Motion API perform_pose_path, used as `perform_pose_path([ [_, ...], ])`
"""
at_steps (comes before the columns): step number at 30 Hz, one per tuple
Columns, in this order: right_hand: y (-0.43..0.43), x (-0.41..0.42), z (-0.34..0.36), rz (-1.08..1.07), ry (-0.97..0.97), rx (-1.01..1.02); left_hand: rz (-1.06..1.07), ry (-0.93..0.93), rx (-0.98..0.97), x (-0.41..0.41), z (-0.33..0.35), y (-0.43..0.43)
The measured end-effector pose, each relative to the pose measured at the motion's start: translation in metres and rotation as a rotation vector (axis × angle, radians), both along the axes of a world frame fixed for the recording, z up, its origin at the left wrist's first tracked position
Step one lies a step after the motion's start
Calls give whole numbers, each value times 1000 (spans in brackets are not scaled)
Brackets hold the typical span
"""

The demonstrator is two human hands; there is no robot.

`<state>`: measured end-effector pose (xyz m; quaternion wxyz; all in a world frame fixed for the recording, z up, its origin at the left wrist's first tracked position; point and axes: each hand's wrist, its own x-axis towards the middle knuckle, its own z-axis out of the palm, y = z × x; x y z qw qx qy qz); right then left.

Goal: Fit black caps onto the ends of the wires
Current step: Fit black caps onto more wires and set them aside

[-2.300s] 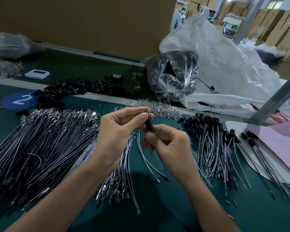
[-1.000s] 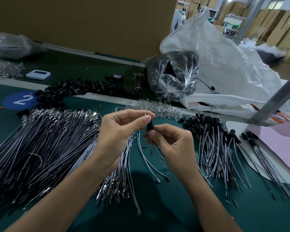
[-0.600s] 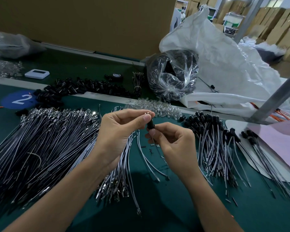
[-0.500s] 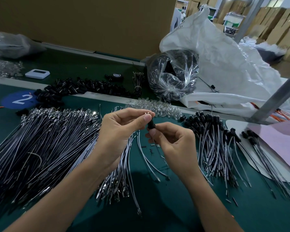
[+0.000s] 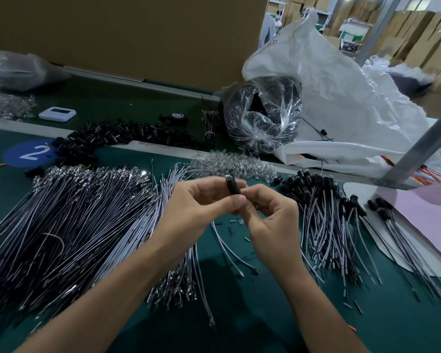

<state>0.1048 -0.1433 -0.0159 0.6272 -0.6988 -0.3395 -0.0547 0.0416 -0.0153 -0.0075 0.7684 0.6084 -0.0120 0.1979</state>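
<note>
Above the middle of the green table, both hands meet on one small black cap (image 5: 232,186). My left hand (image 5: 199,210) pinches the cap between thumb and fingertips. My right hand (image 5: 270,220) has its fingers curled just below the cap, gripping the wire that enters it; the wire itself is hidden by the fingers. A large fan of uncapped grey wires (image 5: 69,225) lies to the left. Finished wires with black caps (image 5: 321,200) lie in a heap to the right.
Loose black caps (image 5: 127,135) are strewn along the table's far side, with a pile of clear pieces (image 5: 229,164) behind the hands. A clear bag of black parts (image 5: 262,115) and a big white sack (image 5: 341,103) stand at the back right. A metal post (image 5: 423,146) slants at the right.
The cap has tilted and now sticks up higher between my fingertips. My left thumb has slid under it, and both hands have stayed in the same spot.
</note>
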Motion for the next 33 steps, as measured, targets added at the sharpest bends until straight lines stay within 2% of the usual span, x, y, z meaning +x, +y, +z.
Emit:
perform_pose_path([
  [7,2,-2,-2,64,37,75,104,-114,22,0,0,-5],
  [13,8,-9,-4,152,81,166,89,-203,-49,-2,0,-9],
  [18,10,-11,-6,147,60,149,83,-222,-54,-2,2,-6],
  [25,7,-10,-5,132,57,64,134,-141,-40,-2,4,-5],
  [29,8,-11,-3,163,117,45,150,-12,-137,3,5,-1],
  [33,7,-12,-2,175,93,-47,192,56,-248,3,4,11],
])
